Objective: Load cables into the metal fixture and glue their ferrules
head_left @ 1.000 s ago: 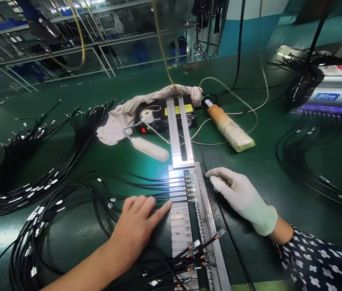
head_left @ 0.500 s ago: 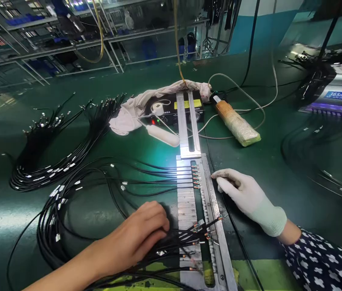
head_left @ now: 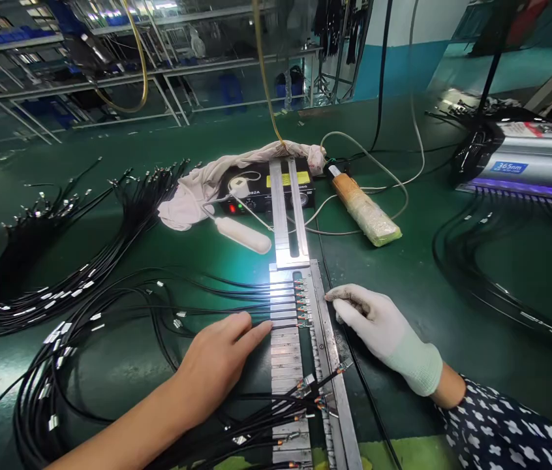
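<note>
My bare left hand point(head_left: 217, 356) is closed by the left edge of a slotted metal fixture point(head_left: 286, 356), thumb and index finger on a black cable point(head_left: 283, 326) that lies across it. Several more black cables lie side by side in the upper slots, their small metal connectors point(head_left: 301, 303) over the long opening. Across the lower fixture is a loose bunch of cable ends point(head_left: 305, 388) with orange wires and metal tips. My right hand point(head_left: 378, 326), in a white glove, has curled fingers with the fingertips against the fixture's right rail point(head_left: 327, 339); anything between them is hidden.
Coiled black cables point(head_left: 36, 398) with white labels and a cable bundle point(head_left: 75, 261) lie left. Behind the fixture are a black control box point(head_left: 256, 205), a cloth point(head_left: 178, 205), a white lamp point(head_left: 244, 235) and a wrapped handle point(head_left: 364, 209). A 365nm lamp unit point(head_left: 530, 156) stands right.
My left hand has moved from the loose cable ends up the fixture to the lowest cable in the upper group. My right hand keeps its pose at the rail. The view has shifted slightly.
</note>
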### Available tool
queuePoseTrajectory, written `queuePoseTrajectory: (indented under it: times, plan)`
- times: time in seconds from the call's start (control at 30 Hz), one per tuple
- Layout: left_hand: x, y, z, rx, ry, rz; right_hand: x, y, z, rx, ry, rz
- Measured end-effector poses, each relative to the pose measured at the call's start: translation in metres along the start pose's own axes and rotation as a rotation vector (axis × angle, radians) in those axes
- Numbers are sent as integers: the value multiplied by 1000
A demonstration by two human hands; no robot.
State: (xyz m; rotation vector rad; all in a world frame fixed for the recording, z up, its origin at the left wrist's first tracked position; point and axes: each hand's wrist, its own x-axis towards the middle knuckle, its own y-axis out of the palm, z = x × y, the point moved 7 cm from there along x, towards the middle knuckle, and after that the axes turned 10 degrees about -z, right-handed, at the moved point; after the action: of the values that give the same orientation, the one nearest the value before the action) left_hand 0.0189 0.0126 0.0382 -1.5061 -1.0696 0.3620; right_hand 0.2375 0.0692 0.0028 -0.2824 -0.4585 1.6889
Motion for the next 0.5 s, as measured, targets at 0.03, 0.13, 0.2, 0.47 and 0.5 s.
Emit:
queuePoseTrajectory:
  times: [0.03, 0.13, 0.2, 0.47, 0.5]
  plan:
    - [1, 0, -1, 5, 22, 9, 0, 0, 0, 4, 0, 3]
    - [4, -3, -1, -22, 75, 60, 0, 1, 0, 16, 2, 11]
    - [8, -4, 1, -59, 96, 115, 0, 1, 0, 23, 5, 14]
    - [18, 4, 13, -93, 141, 400, 1, 1, -4, 23, 43, 20]
    - [18, 5, 14, -89, 145, 415, 1, 1, -4, 22, 45, 20]
